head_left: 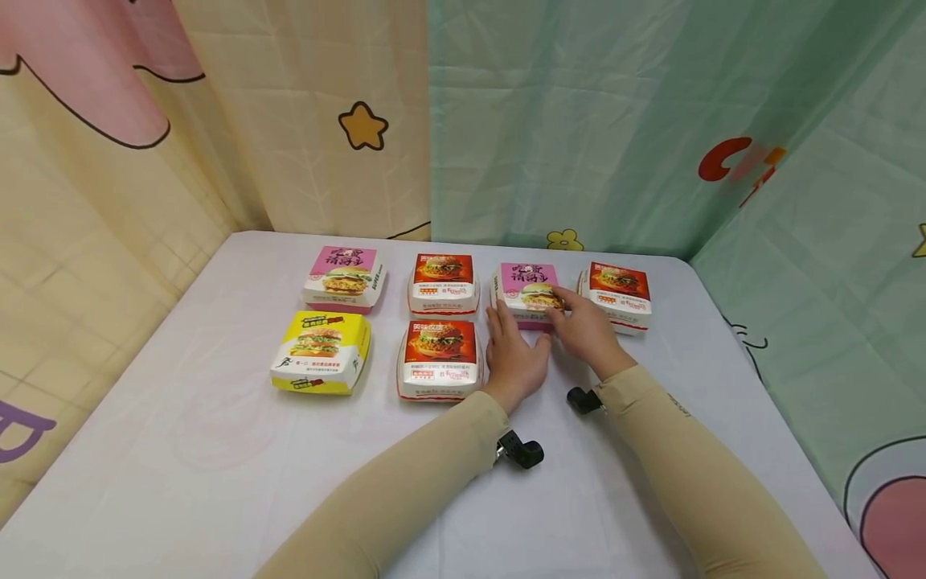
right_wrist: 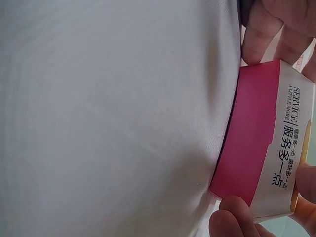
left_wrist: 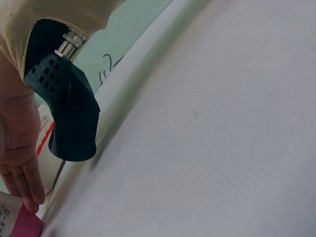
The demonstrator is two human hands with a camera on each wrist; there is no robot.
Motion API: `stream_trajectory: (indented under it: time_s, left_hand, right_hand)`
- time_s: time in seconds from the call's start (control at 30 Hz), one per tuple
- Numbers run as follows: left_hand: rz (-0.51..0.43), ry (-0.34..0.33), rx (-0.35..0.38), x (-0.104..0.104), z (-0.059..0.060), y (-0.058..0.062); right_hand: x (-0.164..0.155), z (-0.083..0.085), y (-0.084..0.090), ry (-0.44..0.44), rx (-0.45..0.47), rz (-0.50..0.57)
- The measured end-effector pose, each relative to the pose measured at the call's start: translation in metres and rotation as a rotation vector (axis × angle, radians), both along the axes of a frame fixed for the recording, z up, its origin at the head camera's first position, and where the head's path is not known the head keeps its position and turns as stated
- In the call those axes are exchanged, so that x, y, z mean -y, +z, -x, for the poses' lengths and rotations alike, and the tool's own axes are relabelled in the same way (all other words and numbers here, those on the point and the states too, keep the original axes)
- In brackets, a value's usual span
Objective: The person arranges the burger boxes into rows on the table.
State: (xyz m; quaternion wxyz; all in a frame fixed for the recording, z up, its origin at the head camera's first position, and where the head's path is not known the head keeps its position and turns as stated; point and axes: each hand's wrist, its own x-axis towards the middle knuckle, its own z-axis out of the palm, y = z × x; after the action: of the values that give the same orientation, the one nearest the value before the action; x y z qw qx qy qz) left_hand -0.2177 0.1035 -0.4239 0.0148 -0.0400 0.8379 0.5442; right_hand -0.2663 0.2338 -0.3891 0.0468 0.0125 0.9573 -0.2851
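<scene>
Because closed, pink box [head_left: 525,291] (interior hidden).

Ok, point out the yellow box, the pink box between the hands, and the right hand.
Yellow box [head_left: 318,347], head view, on its lid.
Pink box [right_wrist: 255,133], right wrist view, pink side wall.
Right hand [head_left: 587,330], head view, back of hand.

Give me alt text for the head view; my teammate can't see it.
Right hand grips a pink-topped burger box, third from left in the back row of four, while the left hand touches its left side. On the white table, a yellow box and a red-topped box form the front row.
</scene>
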Motion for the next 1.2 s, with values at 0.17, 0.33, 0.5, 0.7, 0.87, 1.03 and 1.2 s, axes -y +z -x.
stream_trajectory:
  time_s: [0.17, 0.33, 0.5, 0.7, 0.87, 1.03, 1.2]
  left_hand:
    - [0.021, 0.005, 0.003, -0.0020, 0.0015, -0.0009]
    - [0.032, 0.002, 0.004, -0.0023, 0.0016, -0.0004]
    - [0.041, -0.004, 0.008, -0.0023, 0.0023, -0.0013]
    - [0.053, -0.007, 0.014, -0.0024, 0.0028, -0.0014]
    - [0.057, -0.005, 0.022, -0.0025, 0.0025, 0.0009]
    - [0.065, -0.004, 0.028, -0.0028, 0.0023, 0.0023]
    - [0.066, 0.000, 0.029, -0.0031, 0.0024, 0.0022]
  right_hand:
    - [0.0002, 0.0013, 0.0012, -0.001, 0.004, -0.010]
    - [0.0005, 0.0018, 0.0018, 0.000, 0.014, -0.009]
    - [0.0008, 0.0023, 0.0018, -0.002, 0.014, -0.008]
    - [0.0019, 0.0027, 0.0012, 0.001, 0.009, -0.005]
    - [0.0032, 0.0028, 0.0017, 0.005, 0.000, -0.008]
    - [0.0036, 0.0030, 0.0023, 0.006, -0.001, -0.007]
    - [0.0032, 0.0034, 0.0021, 0.011, -0.007, -0.008]
